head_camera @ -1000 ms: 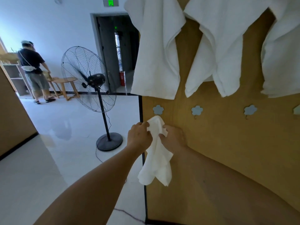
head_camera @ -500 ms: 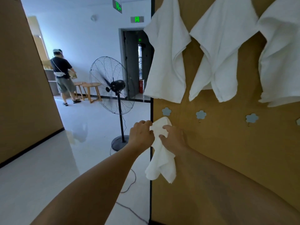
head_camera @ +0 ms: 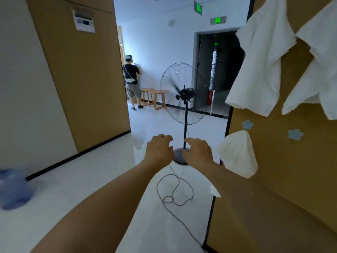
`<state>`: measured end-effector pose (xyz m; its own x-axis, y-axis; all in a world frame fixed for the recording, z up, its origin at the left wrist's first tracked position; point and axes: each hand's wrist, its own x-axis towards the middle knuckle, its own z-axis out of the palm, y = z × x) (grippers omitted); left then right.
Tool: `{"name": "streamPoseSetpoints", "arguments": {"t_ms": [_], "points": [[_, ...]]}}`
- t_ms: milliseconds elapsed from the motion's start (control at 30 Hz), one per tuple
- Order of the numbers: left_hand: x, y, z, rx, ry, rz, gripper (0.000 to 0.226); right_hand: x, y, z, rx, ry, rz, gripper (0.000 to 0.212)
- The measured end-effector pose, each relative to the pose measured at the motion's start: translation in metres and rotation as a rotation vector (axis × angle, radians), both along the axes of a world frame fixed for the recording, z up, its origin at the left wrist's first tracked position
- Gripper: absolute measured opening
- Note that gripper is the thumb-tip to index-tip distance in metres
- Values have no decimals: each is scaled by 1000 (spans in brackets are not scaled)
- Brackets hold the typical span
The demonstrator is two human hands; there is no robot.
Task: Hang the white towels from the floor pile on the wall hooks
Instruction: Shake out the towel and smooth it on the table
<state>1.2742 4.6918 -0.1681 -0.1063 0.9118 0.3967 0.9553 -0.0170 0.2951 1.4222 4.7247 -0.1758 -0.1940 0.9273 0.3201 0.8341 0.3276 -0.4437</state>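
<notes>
The room was a corridor with a glossy white floor (head_camera: pixel 76 194) and pale walls. A tan wooden wall panel (head_camera: pixel 284 189) filled the right side of the frame, and another tan panel (head_camera: pixel 85 73) stood at the upper left, with a small white label (head_camera: pixel 84 21) whose writing was too small to read. In the centre stood a black pedestal fan (head_camera: pixel 183 94), and its dark cable (head_camera: pixel 175 192) lay in loops on the floor below the centre. At the top, right of centre, two green exit signs (head_camera: pixel 218 20) glowed over a dark doorway (head_camera: pixel 218 70); their characters could not be read. Far back, left of centre, a person in a dark shirt (head_camera: pixel 131 81) stood beside two small wooden stools (head_camera: pixel 155 97). A blurred blue object (head_camera: pixel 13 190) lay at the left edge.

The small white towel (head_camera: pixel 237 154) hung on the panel at the right of centre, its long axis vertical, its narrow top pointing up and its wider end down. Just above and to its right were two pale blue flower-shaped hooks (head_camera: pixel 247 124), both bare. In the upper right, larger white towels (head_camera: pixel 260 70) hung draped on the panel.

The left hand (head_camera: pixel 160 150) and the right hand (head_camera: pixel 197 152) were in the centre, side by side, apart from the small towel. Each grip was released, with loosely bent fingers that held nothing.
</notes>
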Motion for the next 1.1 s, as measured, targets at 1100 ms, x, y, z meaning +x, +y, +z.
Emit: {"name": "streamPoseSetpoints", "arguments": {"t_ms": [1100], "points": [[-503, -669, -45, -101, -100, 1260, 40, -616, -545, -35, -8, -222, 1223, 50]]}}
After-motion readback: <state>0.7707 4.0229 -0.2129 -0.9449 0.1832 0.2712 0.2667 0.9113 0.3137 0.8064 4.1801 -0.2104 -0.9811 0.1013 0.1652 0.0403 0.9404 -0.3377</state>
